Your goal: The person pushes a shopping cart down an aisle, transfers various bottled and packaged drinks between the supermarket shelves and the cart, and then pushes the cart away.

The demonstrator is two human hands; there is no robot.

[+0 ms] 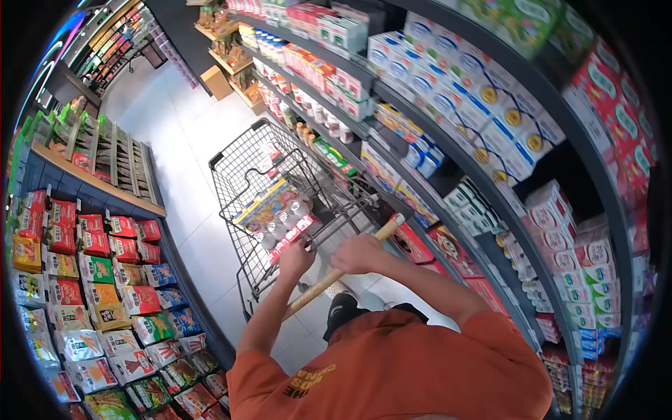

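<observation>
A black wire shopping cart (225, 183) stands in front of me. In it lies a pack of bottles (278, 225) with a yellow-and-blue printed strip and a red strip. My left hand (297, 259) reaches past the cart handle (313, 291) to the red end of the pack. Its fingers are curled; what they hold is hidden. My right hand (358, 253) is closed around the light wood-coloured handle, toward its right end. Farther forward in the basket is a small red-and-white package (270, 150).
Shelves of boxed drink cartons (458, 98) and small bottles run close along the right. At left stands a low display of bagged snacks (91, 294), with a slatted rack (105, 157) beyond. Pale floor tiles (185, 126) lead ahead to another cart (143, 54) far off.
</observation>
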